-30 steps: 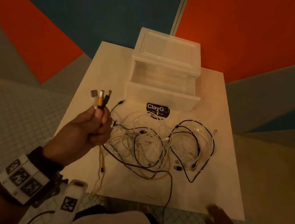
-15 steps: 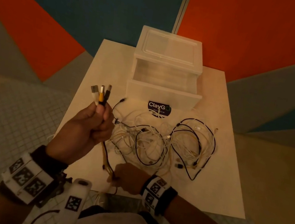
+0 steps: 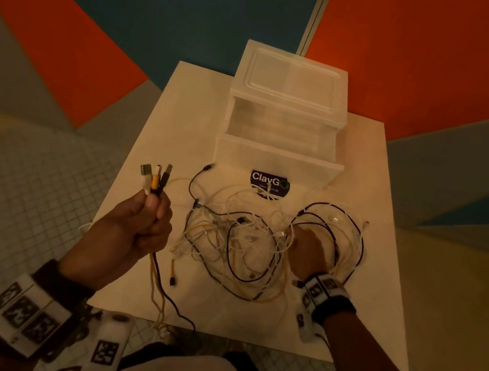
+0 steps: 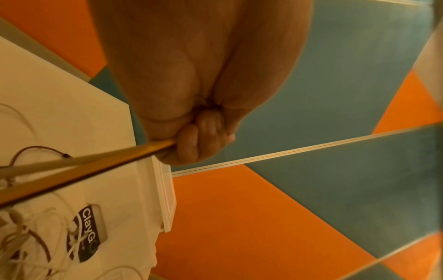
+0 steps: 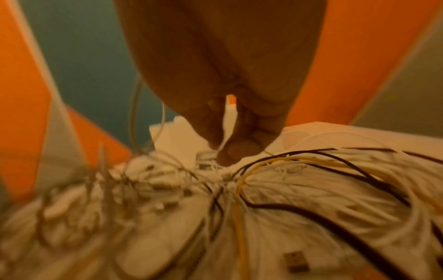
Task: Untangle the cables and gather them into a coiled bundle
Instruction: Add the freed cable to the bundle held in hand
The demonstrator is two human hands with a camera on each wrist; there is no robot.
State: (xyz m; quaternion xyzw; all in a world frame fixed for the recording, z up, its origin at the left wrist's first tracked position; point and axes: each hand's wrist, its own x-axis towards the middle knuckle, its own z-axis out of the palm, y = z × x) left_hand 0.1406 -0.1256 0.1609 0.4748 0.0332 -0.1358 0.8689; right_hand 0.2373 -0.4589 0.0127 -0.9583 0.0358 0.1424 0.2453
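A tangle of white, black and yellow cables (image 3: pixel 246 244) lies on the white table (image 3: pixel 183 115). My left hand (image 3: pixel 152 206) is raised over the table's left edge. It grips three cable ends in a fist, white, yellow and black, with their plugs (image 3: pixel 155 174) sticking up. Those cables (image 4: pixel 95 163) run taut from the fist (image 4: pixel 191 145) down past the table's front edge. My right hand (image 3: pixel 292 238) is down in the right part of the tangle. In the blurred right wrist view its thumb and forefinger tips (image 5: pixel 237 151) meet on a thin white cable (image 5: pixel 267 152).
A translucent plastic drawer box (image 3: pixel 283 126) stands at the back of the table with its drawer pulled open. A dark ClayGo sticker (image 3: pixel 269 183) lies in front of it, partly under cables. Tiled floor surrounds the small table; painted walls stand behind.
My right hand came in from the lower right, passed the trailing cables at the table's front, then moved right and forward into the tangle. The left hand has kept its grip, nearly still.
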